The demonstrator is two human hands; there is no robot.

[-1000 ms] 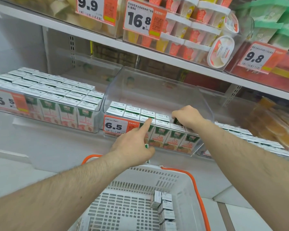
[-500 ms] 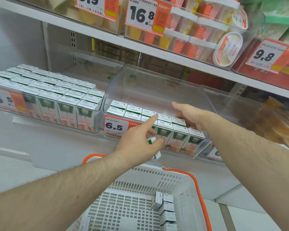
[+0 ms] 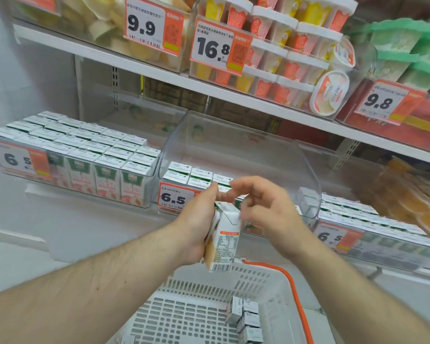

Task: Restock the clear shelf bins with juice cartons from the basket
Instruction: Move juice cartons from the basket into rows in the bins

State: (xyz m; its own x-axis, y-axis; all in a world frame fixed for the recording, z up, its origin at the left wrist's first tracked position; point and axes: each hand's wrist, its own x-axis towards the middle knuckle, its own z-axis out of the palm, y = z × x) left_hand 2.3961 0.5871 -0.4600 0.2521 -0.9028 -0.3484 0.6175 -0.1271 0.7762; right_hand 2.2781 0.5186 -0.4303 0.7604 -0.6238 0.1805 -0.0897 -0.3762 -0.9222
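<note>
The left hand [image 3: 196, 224] grips a carton [image 3: 224, 238] above the basket [image 3: 268, 291], in front of the middle bin [image 3: 305, 170]. The right hand [image 3: 266, 207], just right of it, holds nothing, fingers loosely spread.

right hand [image 3: 263, 209] fingers motion-blurred, basket [image 3: 278, 289] cut off below

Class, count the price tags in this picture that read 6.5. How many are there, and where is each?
3: one on the full left bin, one on the middle bin, one on the right bin. The hands may hide others.
</note>
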